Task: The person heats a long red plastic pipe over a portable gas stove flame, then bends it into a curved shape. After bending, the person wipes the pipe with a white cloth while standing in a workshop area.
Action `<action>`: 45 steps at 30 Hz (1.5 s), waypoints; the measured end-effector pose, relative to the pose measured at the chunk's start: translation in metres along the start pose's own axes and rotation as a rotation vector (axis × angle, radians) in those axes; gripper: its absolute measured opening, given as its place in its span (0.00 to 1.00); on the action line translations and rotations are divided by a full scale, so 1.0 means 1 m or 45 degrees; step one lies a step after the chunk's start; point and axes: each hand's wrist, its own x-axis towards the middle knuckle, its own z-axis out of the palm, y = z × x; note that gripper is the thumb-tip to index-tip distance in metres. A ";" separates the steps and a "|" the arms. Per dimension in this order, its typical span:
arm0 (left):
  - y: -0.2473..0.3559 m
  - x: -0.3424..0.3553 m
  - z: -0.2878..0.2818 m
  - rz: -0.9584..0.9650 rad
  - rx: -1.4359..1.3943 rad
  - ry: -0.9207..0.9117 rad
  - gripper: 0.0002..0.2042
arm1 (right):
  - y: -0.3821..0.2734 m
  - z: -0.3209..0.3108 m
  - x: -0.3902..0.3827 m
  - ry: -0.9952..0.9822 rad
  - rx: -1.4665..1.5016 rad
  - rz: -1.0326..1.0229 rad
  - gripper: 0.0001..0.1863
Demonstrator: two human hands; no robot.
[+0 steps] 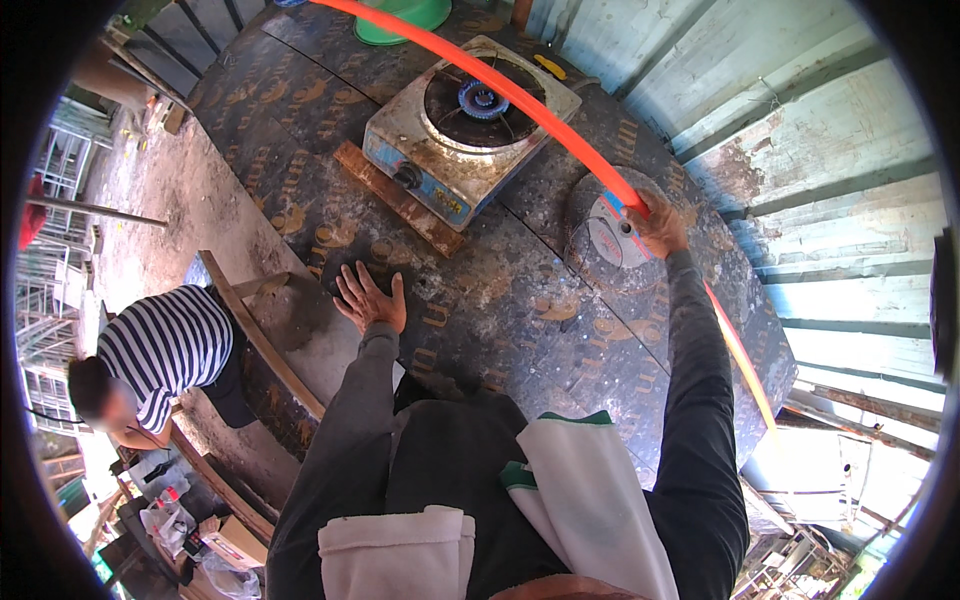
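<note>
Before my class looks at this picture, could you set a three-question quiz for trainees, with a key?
1. Multiple choice: what does the person's right hand hold?
A) a green basin
B) a long orange strip
C) a wooden plank

2. True or false: the person's left hand is open, with its fingers spread.

3. Fill in the colour: the burner in the middle of the stove is ____.

Key: 1. B; 2. True; 3. blue.
</note>
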 end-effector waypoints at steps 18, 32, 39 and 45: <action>-0.001 0.000 0.000 0.000 -0.005 0.015 0.47 | -0.013 0.000 -0.002 0.131 0.097 -0.046 0.25; -0.001 0.000 0.002 0.009 0.008 0.016 0.46 | -0.022 0.003 -0.003 0.145 -0.210 -0.049 0.28; 0.000 -0.003 0.001 0.018 0.012 0.044 0.46 | -0.020 0.005 0.001 0.033 -0.169 0.009 0.29; 0.005 0.000 -0.005 -0.003 0.021 0.027 0.45 | -0.026 0.004 0.005 -0.012 -0.110 0.030 0.30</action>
